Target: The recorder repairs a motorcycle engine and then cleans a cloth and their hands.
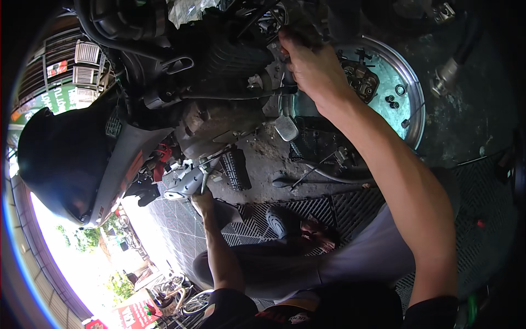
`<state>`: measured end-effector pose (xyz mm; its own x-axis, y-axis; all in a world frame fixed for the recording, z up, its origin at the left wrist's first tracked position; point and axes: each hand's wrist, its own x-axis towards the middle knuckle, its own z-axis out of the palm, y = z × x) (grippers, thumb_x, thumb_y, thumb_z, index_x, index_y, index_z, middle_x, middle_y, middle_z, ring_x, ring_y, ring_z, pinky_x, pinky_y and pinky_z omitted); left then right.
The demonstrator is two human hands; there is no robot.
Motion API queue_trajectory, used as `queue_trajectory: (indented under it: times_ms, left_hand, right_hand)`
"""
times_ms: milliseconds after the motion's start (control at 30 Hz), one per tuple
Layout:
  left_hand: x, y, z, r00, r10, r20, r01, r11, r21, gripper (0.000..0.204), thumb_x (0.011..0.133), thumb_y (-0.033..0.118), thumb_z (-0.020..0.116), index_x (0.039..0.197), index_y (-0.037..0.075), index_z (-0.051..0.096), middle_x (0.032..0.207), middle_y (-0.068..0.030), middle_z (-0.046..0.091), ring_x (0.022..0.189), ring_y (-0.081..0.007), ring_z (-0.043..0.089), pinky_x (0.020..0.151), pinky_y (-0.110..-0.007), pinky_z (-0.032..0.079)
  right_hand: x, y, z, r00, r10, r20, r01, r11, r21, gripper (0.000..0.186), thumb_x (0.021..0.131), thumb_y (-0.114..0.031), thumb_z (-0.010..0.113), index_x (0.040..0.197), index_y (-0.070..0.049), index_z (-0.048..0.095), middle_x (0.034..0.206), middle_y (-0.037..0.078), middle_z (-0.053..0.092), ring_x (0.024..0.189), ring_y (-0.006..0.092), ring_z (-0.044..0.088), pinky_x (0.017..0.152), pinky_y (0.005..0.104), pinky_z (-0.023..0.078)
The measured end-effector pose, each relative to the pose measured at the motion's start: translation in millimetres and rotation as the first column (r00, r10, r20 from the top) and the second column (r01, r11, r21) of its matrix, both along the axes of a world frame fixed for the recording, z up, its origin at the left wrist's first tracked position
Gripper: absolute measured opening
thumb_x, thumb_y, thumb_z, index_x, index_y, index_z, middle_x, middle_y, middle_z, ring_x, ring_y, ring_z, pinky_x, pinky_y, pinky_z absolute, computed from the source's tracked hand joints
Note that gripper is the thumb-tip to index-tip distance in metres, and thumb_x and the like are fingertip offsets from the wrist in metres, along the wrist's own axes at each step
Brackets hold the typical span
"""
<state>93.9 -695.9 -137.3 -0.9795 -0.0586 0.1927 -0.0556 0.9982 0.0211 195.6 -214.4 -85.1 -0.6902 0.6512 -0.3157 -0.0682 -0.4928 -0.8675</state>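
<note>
A motorbike with a dark seat and a dirty metal engine case fills the left and top of the view. My left hand is closed on a silver metal part low on the bike; its fingertips are mostly hidden. Farther up, my right hand reaches into the shadowed engine area. Its darkened fingers are curled, and what they hold, if anything, is hidden. Close by that hand are a metal ring-shaped fitting and a dark hose.
A round metal tray at the right bears an engine part, rings and small black pieces. A ribbed pedal, a black-handled tool and a ridged rubber piece are below the bike. Slatted mats and a shoe lie nearer me.
</note>
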Motion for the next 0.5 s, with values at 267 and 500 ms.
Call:
queue_trajectory:
  times_ms: [267,500]
  left_hand:
    - [6,32,30,0.971,0.17,0.171,-0.147,0.979,-0.14,0.028,0.07,0.027,0.063,0.073,-0.001,0.068,0.066,-0.0203,0.063,0.066,-0.0346,0.066,0.063,-0.047,0.048]
    - [-3,3,-23,1.0,0.009,0.009,-0.01,0.997,0.079,0.028,0.077,0.023,0.061,0.077,-0.005,0.068,0.071,-0.0235,0.065,0.066,-0.0365,0.065,0.063,-0.046,0.049]
  right_hand:
    - [10,9,-10,1.0,-0.014,0.021,0.013,0.999,0.033,0.03,0.088,-0.037,0.061,0.079,-0.009,0.056,0.055,-0.005,0.04,0.044,0.0035,0.033,0.04,0.0212,0.023]
    - [6,4,-1,1.0,-0.005,-0.007,0.005,1.0,0.008,0.029,0.087,-0.037,0.061,0.081,-0.009,0.056,0.055,-0.005,0.04,0.044,0.0037,0.032,0.041,0.0213,0.023]
